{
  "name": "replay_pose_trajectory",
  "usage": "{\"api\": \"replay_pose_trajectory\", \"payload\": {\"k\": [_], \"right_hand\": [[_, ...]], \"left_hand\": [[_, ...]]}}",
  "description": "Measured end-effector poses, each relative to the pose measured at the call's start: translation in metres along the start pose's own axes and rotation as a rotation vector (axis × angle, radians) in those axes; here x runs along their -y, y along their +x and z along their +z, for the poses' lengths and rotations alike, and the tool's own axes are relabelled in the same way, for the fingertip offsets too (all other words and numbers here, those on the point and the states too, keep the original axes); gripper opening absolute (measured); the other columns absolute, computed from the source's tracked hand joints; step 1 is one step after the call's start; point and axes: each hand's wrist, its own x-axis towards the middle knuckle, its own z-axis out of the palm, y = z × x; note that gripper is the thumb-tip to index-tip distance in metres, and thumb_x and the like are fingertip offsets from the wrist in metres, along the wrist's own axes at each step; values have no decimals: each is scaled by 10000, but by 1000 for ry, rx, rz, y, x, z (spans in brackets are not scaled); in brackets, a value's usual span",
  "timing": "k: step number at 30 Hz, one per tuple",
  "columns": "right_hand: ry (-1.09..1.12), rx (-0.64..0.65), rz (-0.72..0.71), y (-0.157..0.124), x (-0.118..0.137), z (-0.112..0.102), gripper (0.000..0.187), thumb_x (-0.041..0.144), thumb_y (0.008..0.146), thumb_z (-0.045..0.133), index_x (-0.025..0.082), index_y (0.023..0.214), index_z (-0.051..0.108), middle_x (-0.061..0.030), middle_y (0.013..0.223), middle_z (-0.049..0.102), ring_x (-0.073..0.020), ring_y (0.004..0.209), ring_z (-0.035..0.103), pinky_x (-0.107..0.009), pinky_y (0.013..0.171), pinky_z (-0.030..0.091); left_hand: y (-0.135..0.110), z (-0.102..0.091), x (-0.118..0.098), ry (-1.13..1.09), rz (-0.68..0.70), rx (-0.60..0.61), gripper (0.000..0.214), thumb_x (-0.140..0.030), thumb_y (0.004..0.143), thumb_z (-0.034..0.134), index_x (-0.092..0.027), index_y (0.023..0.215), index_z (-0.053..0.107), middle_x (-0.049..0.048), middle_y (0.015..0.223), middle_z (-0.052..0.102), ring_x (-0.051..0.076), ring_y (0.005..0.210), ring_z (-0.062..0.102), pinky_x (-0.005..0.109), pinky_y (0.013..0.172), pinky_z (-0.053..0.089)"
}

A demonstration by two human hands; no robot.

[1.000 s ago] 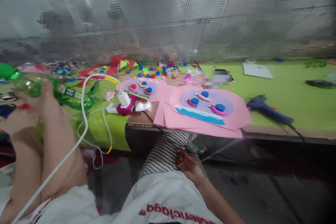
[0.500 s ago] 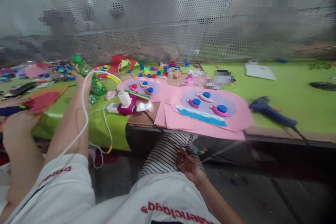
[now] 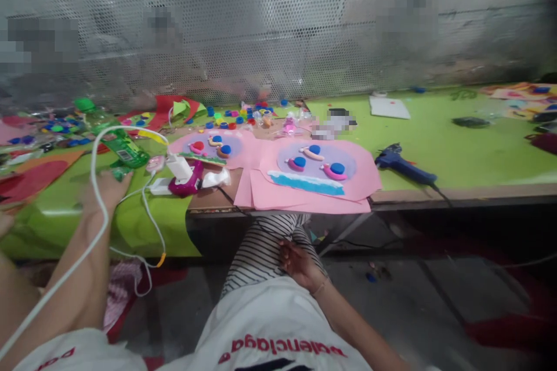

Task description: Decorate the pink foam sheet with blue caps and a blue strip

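My left hand rests low on the green-covered table, with its blurred fingers apart and nothing seen in them. Just beyond it, a green plastic bottle leans to the left. My right hand lies on the striped trousers in my lap, palm up and fingers loosely curled, holding nothing visible. In front of me a pink paper craft has two round purple areas. Small clay snails with bottle-cap shells sit on both areas.
A blue glue gun lies right of the craft. A purple power adapter with a white charger and cable sits left of it. Loose bottle caps are scattered behind. A co-worker's arm enters at left. Perforated metal borders the back.
My left hand has drawn back from beside the bottle to the table nearer me. My right hand stays in my lap. The view has turned to the right.
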Motion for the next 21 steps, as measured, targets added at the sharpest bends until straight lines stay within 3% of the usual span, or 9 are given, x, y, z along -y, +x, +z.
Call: {"api": "replay_pose_trajectory", "payload": {"k": [2, 6, 9, 11, 13, 16, 18, 20, 21], "right_hand": [[-6, -2, -3, 1, 0, -1, 235, 326, 774, 716, 173, 933, 636, 35, 646, 515, -73, 537, 442, -198, 529, 403], [-32, -8, -9, 0, 1, 0, 240, 332, 780, 712, 162, 931, 636, 33, 642, 505, -71, 525, 434, -199, 518, 402], [-66, -13, -32, -2, 3, 3, 247, 346, 780, 711, 160, 926, 640, 33, 636, 496, -72, 530, 436, -197, 513, 397], [-104, -17, -52, -3, 3, 5, 259, 362, 780, 711, 160, 929, 644, 34, 633, 495, -71, 530, 435, -195, 511, 394], [-158, -18, -75, -3, 2, 8, 284, 396, 778, 712, 162, 927, 653, 33, 634, 504, -70, 534, 441, -192, 510, 389], [-281, -7, -113, -5, -3, 16, 342, 468, 750, 732, 163, 892, 670, 28, 621, 526, -75, 543, 461, -187, 497, 375], [-386, 14, -124, -10, -5, 27, 347, 480, 748, 740, 159, 866, 682, 23, 611, 543, -81, 549, 478, -193, 506, 383], [-498, 54, -113, -18, -1, 45, 303, 439, 774, 735, 154, 871, 695, 9, 643, 575, -92, 587, 512, -207, 557, 417], [-552, 78, -113, -23, 3, 58, 273, 407, 786, 733, 155, 886, 700, -1, 680, 595, -98, 623, 533, -215, 598, 437]], "left_hand": [[-7, 0, -5, 261, -91, -30, 939, -848, 715, 389, -13, 1133, 487, 292, 1313, 499, 453, 1229, 469, 536, 899, 439], [-3, -7, -3, 343, -75, -75, 934, -837, 782, 242, -30, 1194, 473, 249, 1250, 574, 352, 1127, 574, 431, 852, 486], [-9, -13, 3, 258, -252, -243, 745, -710, 830, 401, -72, 1211, 451, 222, 1250, 589, 337, 1098, 596, 465, 852, 488], [-31, -12, 3, 155, -344, -361, 631, -572, 795, 558, -96, 1195, 450, 216, 1237, 600, 343, 1087, 604, 490, 860, 484], [-70, -2, -4, 37, -258, -420, 497, -522, 762, 588, -155, 1088, 515, 176, 1175, 631, 350, 1080, 601, 485, 840, 492], [-149, 28, -29, -322, -236, -309, 421, -517, 621, 661, -195, 869, 552, 97, 859, 650, 342, 882, 633, 463, 728, 512], [-198, 49, -54, -807, -225, -139, 435, -552, 562, 682, -198, 780, 555, 41, 674, 601, 254, 667, 615, 376, 596, 505], [-234, 64, -83, -995, -207, -14, 529, -724, 624, 534, -203, 714, 531, 1, 539, 546, 169, 456, 527, 288, 427, 432], [-245, 69, -98, -1192, -192, 164, 554, -738, 605, 579, -194, 705, 539, -6, 510, 539, 142, 405, 490, 258, 382, 388]]}}
